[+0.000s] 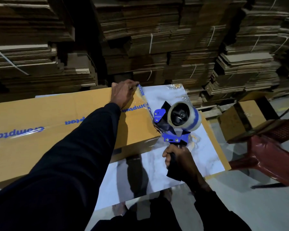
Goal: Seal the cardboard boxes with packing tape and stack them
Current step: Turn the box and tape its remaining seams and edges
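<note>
cardboard box point(40, 130) lies flat on the marbled surface point(165, 97), filling the 9 o'clock side, with clear tape point(137, 109) printed in blue along its top seam. left grip point(123, 94) rests on the box's far corner at 12 o'clock, fingers curled over the edge, pinning the tape end. right grip point(178, 159), at 4 o'clock, is clamped on the handle of the blue tape dispenser point(177, 120), whose front meets the box's right edge.
</note>
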A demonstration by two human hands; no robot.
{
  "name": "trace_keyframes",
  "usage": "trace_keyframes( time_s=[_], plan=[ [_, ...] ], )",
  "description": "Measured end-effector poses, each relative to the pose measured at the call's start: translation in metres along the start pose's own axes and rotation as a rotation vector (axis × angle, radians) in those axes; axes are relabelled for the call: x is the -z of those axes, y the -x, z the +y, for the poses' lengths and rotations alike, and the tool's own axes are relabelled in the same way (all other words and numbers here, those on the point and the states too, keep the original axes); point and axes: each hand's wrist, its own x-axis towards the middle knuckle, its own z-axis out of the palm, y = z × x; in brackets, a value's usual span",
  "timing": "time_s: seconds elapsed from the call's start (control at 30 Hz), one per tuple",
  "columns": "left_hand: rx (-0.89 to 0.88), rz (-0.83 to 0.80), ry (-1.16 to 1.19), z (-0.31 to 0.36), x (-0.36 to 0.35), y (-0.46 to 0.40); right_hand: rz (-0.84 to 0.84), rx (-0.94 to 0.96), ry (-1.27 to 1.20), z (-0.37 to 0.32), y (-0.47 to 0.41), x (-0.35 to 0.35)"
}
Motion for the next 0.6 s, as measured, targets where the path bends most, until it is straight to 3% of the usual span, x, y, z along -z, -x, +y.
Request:
trace_keyframes(
  time_s=[0.23,0.6],
  plan=[
    [-0.034,0.018,0.029,-0.006,-0.005,-0.001,-0.011,-0.026,-0.102,0.029,0.007,0.013],
    [-0.038,0.030,0.028,-0.005,-0.004,-0.001,0.003,0.054,-0.037,0.044,0.029,0.022]
  ],
)
